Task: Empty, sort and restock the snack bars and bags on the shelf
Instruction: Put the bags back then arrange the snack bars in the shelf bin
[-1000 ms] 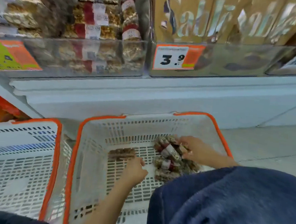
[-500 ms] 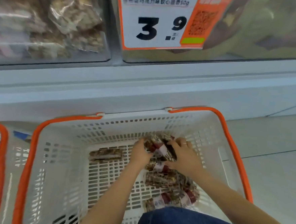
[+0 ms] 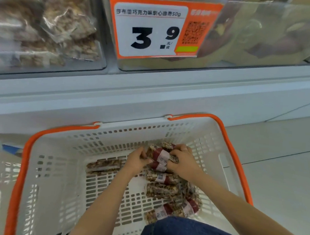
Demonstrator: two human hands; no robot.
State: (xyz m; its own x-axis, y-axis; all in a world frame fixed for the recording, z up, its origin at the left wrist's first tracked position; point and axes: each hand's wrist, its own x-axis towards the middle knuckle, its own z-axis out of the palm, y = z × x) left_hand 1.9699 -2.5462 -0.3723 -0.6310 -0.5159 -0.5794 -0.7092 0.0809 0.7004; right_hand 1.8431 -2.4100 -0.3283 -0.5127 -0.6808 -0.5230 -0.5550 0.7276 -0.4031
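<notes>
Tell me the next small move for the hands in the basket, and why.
Probably lift the gathered snack bars out toward the shelf. The left hand and right hand already grip that bundle from both sides above the white basket, while more bars lie loose below.

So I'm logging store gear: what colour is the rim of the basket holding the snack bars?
Orange rim on a white basket, clearest in the head view.

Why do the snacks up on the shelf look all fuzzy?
In the head view, the shelf snacks sit behind a shiny clear front and are blurred; the price tag reads sharply, and the bars between both hands are clearer.
</notes>
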